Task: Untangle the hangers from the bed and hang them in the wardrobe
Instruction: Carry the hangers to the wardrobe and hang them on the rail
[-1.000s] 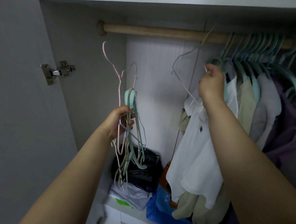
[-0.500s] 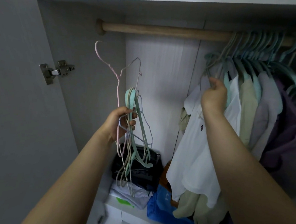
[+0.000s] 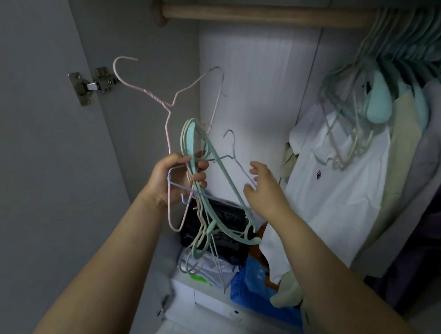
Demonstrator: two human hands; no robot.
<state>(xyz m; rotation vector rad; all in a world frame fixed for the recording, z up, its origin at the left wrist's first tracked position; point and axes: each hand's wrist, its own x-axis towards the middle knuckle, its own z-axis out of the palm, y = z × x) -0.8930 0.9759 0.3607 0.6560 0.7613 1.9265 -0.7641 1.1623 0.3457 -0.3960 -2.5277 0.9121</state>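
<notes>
Hangers (image 3: 202, 191), a tangled bundle of green, cream, pink and grey, sit at frame centre, gripped in the left hand (image 3: 177, 177) with fingers curled round them. Right hand (image 3: 262, 188), just right of the bundle, has fingers spread loosely, holding nothing. Wooden rail (image 3: 264, 14) runs across the top; clothed hangers crowd upper right.

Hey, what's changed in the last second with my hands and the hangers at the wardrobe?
The right hand let go of the wire hanger it was hooking near the rail and came down and left, now open and reaching toward the bundle of hangers. A cluster of empty hangers now hangs beside the white shirt. The left hand still grips the bundle.
</notes>
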